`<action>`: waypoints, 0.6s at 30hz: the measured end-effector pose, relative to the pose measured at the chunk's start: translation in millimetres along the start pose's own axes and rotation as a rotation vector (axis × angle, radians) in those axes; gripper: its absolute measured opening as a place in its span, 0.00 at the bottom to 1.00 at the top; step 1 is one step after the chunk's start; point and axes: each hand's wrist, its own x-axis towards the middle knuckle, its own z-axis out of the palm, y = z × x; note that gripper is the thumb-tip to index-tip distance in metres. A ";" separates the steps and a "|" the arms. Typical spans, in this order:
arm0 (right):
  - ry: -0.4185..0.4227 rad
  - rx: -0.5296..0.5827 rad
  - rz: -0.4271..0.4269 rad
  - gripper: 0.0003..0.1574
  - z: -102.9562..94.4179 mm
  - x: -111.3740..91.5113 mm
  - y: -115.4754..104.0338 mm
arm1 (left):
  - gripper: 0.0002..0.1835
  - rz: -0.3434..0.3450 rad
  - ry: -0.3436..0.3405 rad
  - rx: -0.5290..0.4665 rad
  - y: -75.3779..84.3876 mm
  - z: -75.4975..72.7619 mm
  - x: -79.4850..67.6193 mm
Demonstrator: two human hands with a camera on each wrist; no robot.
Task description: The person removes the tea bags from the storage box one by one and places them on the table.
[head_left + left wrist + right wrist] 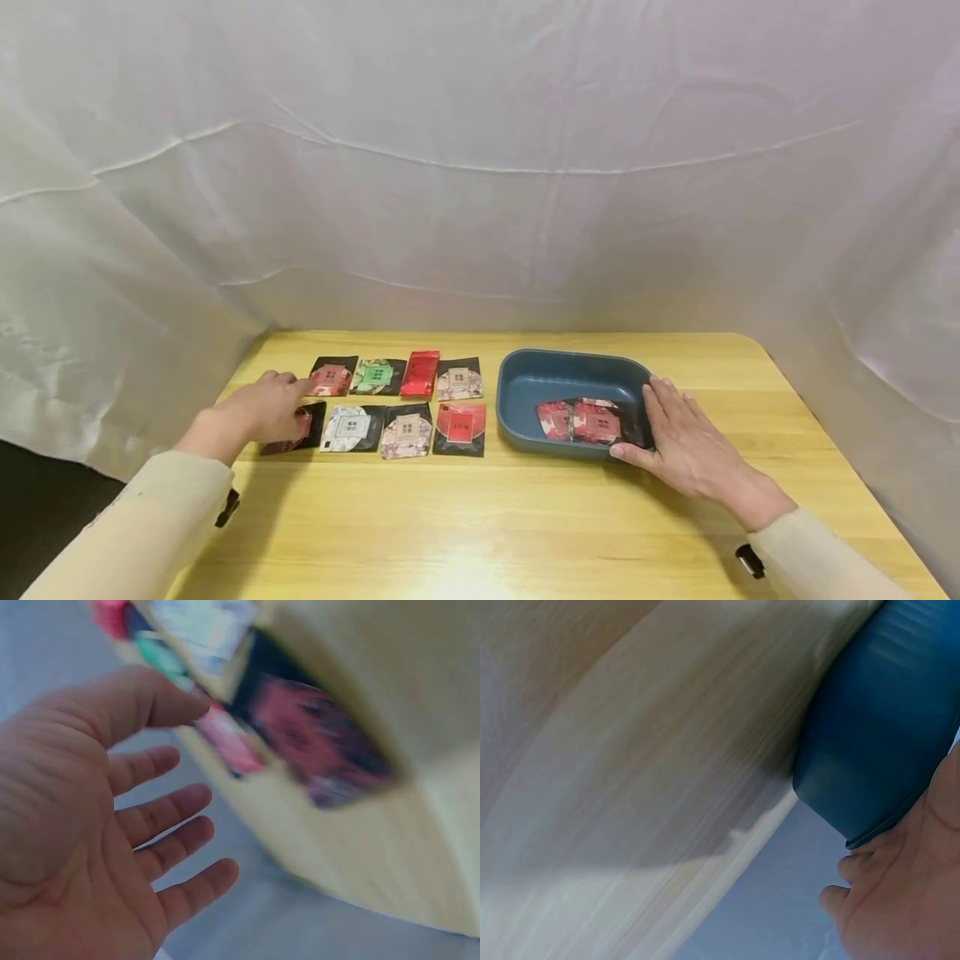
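My left hand hovers at the left end of two rows of flat packets, its fingers spread and holding nothing in the left wrist view. Beneath it, partly covered, lies a black packet with a dark red label. A black and red packet of the back row is just past its fingertips. On the right, my right hand rests on the right end of a blue oblong basin, fingers straight along the rim and thumb at the near side. Red and black packets lie inside the basin.
The back row continues with a green-labelled packet, a plain red packet and a cream-patterned one. In front are a white packet, another cream one and a red one. Pale cloth hangs behind the wooden table.
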 end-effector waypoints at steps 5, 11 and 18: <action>-0.019 0.025 0.001 0.74 -1.2 1.7 -0.6 | 0.40 0.056 0.140 -0.004 40.7 -28.8 11.2; -0.033 0.042 0.002 0.74 -1.7 4.4 -1.5 | 0.37 0.181 0.192 -0.021 113.3 -58.4 35.5; -0.030 0.041 0.017 0.75 -0.2 6.0 -0.9 | 0.35 0.355 0.170 0.023 209.7 -76.0 75.8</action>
